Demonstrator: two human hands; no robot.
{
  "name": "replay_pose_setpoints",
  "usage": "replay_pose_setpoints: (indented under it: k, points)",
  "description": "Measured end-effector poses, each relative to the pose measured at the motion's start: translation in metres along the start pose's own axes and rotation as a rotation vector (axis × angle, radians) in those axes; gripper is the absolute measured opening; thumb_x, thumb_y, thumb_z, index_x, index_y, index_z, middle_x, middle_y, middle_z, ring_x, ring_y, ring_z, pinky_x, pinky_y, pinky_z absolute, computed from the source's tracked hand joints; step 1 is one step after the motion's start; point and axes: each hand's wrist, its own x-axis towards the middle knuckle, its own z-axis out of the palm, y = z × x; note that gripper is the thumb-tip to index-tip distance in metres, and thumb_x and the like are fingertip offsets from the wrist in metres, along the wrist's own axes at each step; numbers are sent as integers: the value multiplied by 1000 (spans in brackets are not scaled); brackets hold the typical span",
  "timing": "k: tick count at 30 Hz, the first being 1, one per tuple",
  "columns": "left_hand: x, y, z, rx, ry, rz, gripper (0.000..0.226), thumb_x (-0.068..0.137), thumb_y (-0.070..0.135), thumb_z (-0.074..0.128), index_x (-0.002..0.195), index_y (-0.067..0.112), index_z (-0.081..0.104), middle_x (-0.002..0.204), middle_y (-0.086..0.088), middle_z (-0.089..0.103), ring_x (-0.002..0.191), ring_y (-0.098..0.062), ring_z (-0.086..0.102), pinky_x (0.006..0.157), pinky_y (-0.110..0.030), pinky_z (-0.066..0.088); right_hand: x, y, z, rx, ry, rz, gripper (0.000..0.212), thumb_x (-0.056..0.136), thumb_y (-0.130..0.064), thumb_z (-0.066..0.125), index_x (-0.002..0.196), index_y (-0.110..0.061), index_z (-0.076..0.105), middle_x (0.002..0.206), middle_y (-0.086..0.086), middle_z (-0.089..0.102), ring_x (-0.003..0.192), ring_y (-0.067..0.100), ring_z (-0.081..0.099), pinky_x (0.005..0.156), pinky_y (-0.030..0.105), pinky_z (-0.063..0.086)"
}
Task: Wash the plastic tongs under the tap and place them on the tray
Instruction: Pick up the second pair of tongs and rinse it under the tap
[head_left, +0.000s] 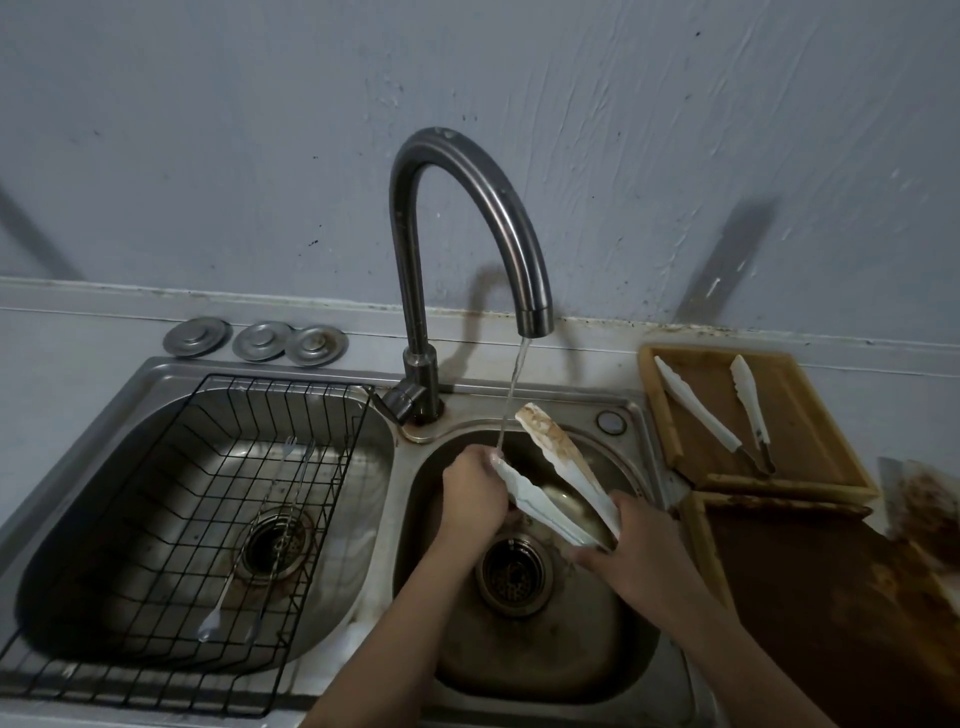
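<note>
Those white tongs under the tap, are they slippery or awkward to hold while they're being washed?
Probably slippery: the tongs are smooth plastic, wet from the running water. Likely light and springy, since their thin arms stand splayed apart. That may be why the right hand grips the hinge end while the left hand rubs one arm.

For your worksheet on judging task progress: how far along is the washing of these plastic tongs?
Done: the tap is running, and two tongs already lie on the tray. In hand: the right hand holds the hinge end of stained tongs while the left hand rubs one arm under the stream. Left: brown stains on the upper arm, then the tray.
</note>
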Motion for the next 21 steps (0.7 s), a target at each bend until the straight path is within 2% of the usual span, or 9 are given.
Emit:
replay_pose_setpoints:
  k: [2,4,7,9,11,13,15,18,21]
  points:
    - [-1,2,2,-376,-58,-183,21,91,5,46,83,14,64,92,-12,68,91,-28,64,88,-38,53,1,-3,1,-33,15,1,44,73,-36,76,106,-19,52,95,-5,59,83,9,56,62,13,40]
    - [1,0,4,-665,-64,-280,17,88,-1,53,92,8,66,87,-10,68,85,-25,66,81,-40,56,2,-5,4,-49,35,-14,44,74,-34,75,109,-16,54,95,-5,60,81,8,55,60,12,40]
    - [-3,4,7,-641,22,-164,47,76,-19,55,113,9,62,98,-7,66,81,-12,63,63,-17,52,2,-11,11,-22,30,-30,47,75,-30,75,113,-14,55,96,-2,65,78,7,56,53,9,37]
    - [-13,10,8,-576,60,-84,61,72,-24,50,120,13,57,111,-7,64,91,-11,64,63,-10,50,2,-15,16,-20,30,-53,48,75,-31,75,115,-15,54,101,-1,67,78,6,55,53,8,35]
    - [-23,12,12,-552,26,-65,69,79,-18,47,138,17,41,126,-5,55,113,-17,58,73,-14,49,4,-19,18,-26,41,-63,43,76,-30,74,112,-15,55,97,-3,65,76,5,54,52,8,33]
    - [-30,12,15,-647,-67,-123,67,92,-5,41,147,25,20,136,-4,45,113,-19,54,86,-30,51,8,-23,16,-33,46,-55,39,77,-30,73,109,-14,54,93,-5,62,74,5,53,50,9,32]
    - [-34,10,16,-775,-135,-179,62,98,6,36,148,33,9,147,-8,36,110,-22,57,92,-43,51,12,-24,14,-27,38,-42,40,77,-30,73,109,-14,53,89,-8,58,71,5,52,49,10,32]
    - [-31,-1,14,-827,-203,-213,74,96,3,42,148,35,1,151,-11,31,117,-27,56,89,-46,53,14,-27,10,7,12,-85,35,78,-36,72,99,-19,49,75,-15,50,61,-1,51,44,11,35]
    - [-24,-15,8,-736,-257,-219,92,84,-7,56,148,35,4,149,-15,35,115,-29,57,77,-38,58,13,-32,13,150,-38,-154,25,82,-38,66,84,-23,46,68,-11,54,56,2,54,45,12,40]
